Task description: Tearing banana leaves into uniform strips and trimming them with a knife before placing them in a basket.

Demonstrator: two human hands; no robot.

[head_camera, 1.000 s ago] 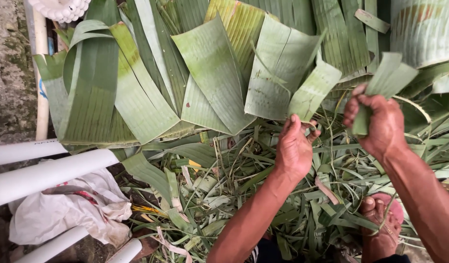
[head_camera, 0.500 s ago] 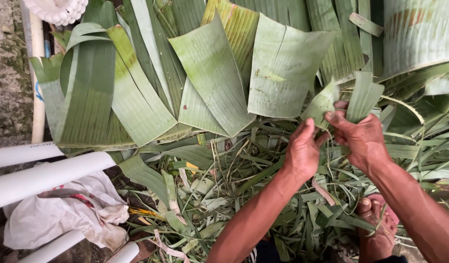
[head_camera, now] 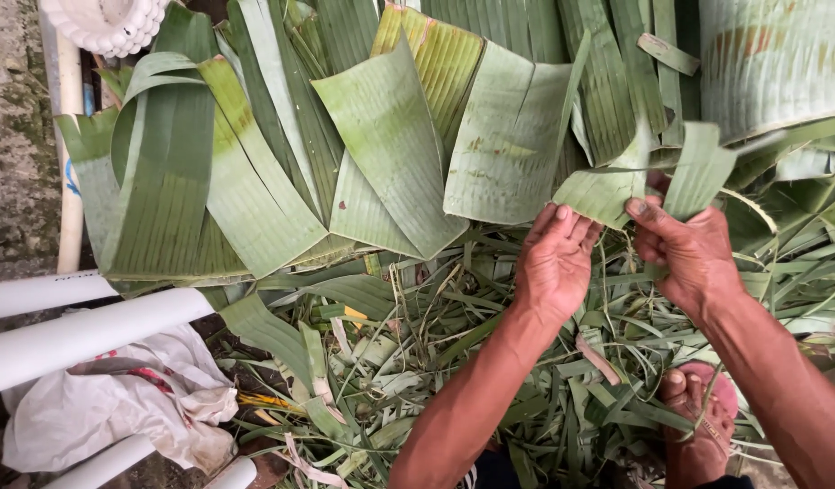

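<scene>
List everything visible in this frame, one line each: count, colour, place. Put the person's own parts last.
leaf piece: one, pale green, held between both hands, upper right of centre
cut leaf sheets: many, green with some yellowing, overlapping across the top
rolled leaf: one, pale green with brown marks, top right
leaf scraps: a heap, green, on the ground below the sheets
white pipes: several, white, left edge
crumpled cloth or bag: one, off-white, bottom left
scalloped white object: one, white, top left, cut off
foot: one, in a pink sandal, bottom right
left hand: one, fingers on the leaf piece
right hand: one, pinching the leaf piece
</scene>
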